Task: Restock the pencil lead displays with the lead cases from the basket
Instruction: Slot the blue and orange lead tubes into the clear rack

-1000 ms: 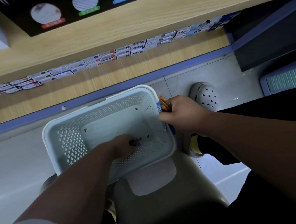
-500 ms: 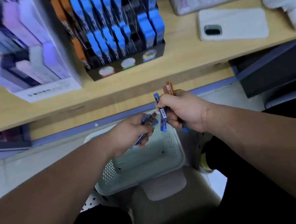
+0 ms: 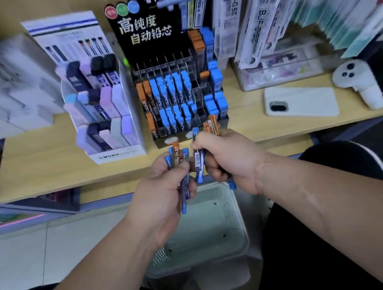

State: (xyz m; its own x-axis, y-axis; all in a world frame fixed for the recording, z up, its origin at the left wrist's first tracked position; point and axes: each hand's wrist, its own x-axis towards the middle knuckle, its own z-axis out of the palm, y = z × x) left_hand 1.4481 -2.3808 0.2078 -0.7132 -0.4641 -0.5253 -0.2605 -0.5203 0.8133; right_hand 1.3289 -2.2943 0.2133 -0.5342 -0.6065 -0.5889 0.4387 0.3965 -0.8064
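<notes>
Shelf: one wooden shelf (image 3: 38,169) carries both displays, side by side.
Displays: two. A black tiered display (image 3: 149,26) has blue and orange cases in its slots; a white display (image 3: 116,154) of pastel cases stands to its left.
Basket: one pale perforated basket (image 3: 240,237), below both hands.
Left: the left hand (image 3: 160,194) has its grip closed round a fan of lead cases (image 3: 176,152), one orange and at least two blue.
Right: the right hand (image 3: 233,160) has its grip closed round a second bundle (image 3: 212,124), two orange and at least one blue.

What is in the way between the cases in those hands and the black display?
Nothing visible. The left hand and right hand hold cases right before the display on the shelf; only open air lies between.
</notes>
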